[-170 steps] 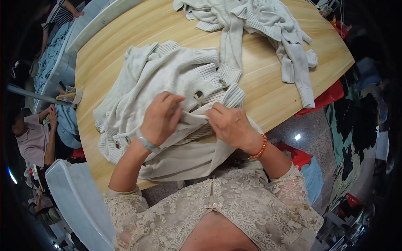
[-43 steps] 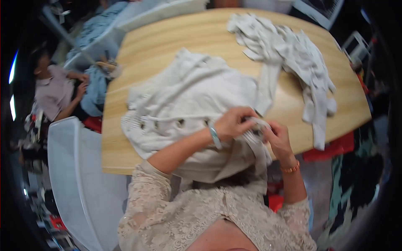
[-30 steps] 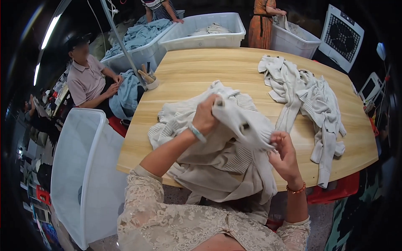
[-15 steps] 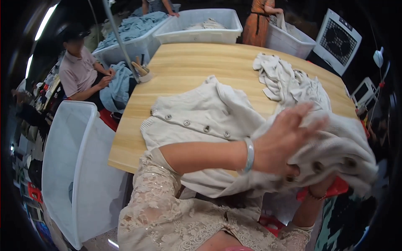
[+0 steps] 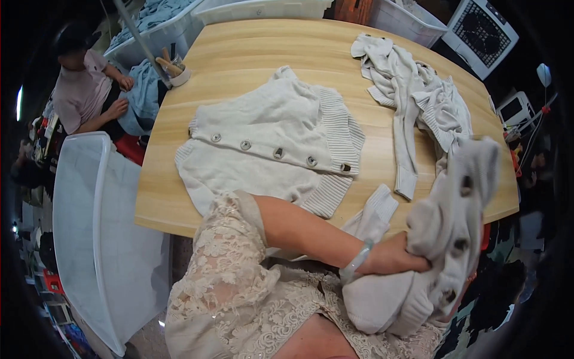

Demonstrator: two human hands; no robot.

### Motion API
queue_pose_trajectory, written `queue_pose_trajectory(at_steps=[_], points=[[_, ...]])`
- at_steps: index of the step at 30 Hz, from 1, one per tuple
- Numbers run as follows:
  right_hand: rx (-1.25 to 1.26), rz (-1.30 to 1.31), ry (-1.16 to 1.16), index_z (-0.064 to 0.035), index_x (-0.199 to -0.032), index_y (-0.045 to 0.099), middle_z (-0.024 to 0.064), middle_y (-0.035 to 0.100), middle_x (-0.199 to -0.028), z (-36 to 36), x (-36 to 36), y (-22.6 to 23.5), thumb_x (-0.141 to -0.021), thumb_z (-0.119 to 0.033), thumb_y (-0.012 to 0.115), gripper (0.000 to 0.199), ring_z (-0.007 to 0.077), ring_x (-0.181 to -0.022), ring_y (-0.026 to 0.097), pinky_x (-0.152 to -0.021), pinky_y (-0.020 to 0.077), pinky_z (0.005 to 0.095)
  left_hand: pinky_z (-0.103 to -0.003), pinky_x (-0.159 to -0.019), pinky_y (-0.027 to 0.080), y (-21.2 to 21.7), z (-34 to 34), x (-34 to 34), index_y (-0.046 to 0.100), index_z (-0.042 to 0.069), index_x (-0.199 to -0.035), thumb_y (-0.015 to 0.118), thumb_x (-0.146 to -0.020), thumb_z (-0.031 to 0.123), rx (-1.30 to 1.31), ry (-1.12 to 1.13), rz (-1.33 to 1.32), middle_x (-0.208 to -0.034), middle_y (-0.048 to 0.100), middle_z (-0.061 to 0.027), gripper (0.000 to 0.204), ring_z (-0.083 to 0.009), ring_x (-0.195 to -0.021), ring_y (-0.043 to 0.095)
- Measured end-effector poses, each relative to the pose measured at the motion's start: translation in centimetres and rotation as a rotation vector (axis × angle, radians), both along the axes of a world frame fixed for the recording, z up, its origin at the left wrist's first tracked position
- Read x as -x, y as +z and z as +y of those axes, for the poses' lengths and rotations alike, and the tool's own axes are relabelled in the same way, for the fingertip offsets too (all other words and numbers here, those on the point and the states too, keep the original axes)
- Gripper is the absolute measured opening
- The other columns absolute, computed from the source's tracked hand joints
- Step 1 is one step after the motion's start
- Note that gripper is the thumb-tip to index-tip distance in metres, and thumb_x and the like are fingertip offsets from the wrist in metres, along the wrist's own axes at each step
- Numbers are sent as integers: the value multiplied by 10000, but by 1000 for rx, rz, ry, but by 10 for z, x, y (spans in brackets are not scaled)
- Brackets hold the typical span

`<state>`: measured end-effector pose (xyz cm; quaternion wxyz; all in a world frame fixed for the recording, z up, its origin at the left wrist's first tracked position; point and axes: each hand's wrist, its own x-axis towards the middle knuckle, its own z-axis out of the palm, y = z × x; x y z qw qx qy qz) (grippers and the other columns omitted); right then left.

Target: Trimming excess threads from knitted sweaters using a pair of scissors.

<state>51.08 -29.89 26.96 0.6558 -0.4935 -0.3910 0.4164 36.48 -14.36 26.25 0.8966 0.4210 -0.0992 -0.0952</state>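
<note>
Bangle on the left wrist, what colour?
Pale translucent green bangle, on the left hand gripping the cream cardigan; head view.

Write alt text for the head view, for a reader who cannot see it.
The person's left hand grips a bunched cream knit cardigan with dark buttons off the right edge of a light wooden table; the right hand is hidden. A second cream buttoned cardigan lies flat on the table, beside a heap of cream knitwear.
</note>
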Motion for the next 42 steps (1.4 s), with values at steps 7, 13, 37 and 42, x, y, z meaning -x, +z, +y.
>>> queue_pose_trajectory(at_steps=[7, 13, 37, 42], points=[[322, -39, -178, 31, -1369, 462, 104, 561, -1290, 70, -22, -12, -943, -269, 622, 545, 143, -1188, 508, -979, 458, 304, -311, -863, 533, 13, 83, -9, 557, -32, -1249, 597, -915, 100, -120, 35, 341, -1153, 650, -94, 362, -189, -1016, 649], [186, -43, -242, 56, -1093, 663, -3, 662, -1041, 73, 8, -12, -899, -141, 637, 278, 57, -897, 557, -752, 504, 263, -312, -923, 507, -1, 78, 30, 495, -16, -1330, 632, -904, 126, -97, 83, 491, -1211, 621, -111, 469, -201, -1086, 620], [581, -388, -426, -4, -1150, 648, 19, 678, -833, 71, 5, -34, -903, -123, 673, 275, 45, -677, 568, -553, 447, 188, -383, -897, 501, 86, 393, -46, 634, 27, -1126, 641, -914, 351, -673, 694, -224, -1068, 686, -101, 387, -212, -1012, 645], [214, -1043, -287, -42, -1195, 628, 110, 638, -1113, 141, 34, -51, -774, -92, 752, 442, 269, -1012, 604, -869, 494, 345, -426, -1035, 405, -53, 372, 148, 604, 91, -1253, 761, -797, 214, -2194, 721, 30, -1256, 589, -176, 498, -365, -1208, 518]])
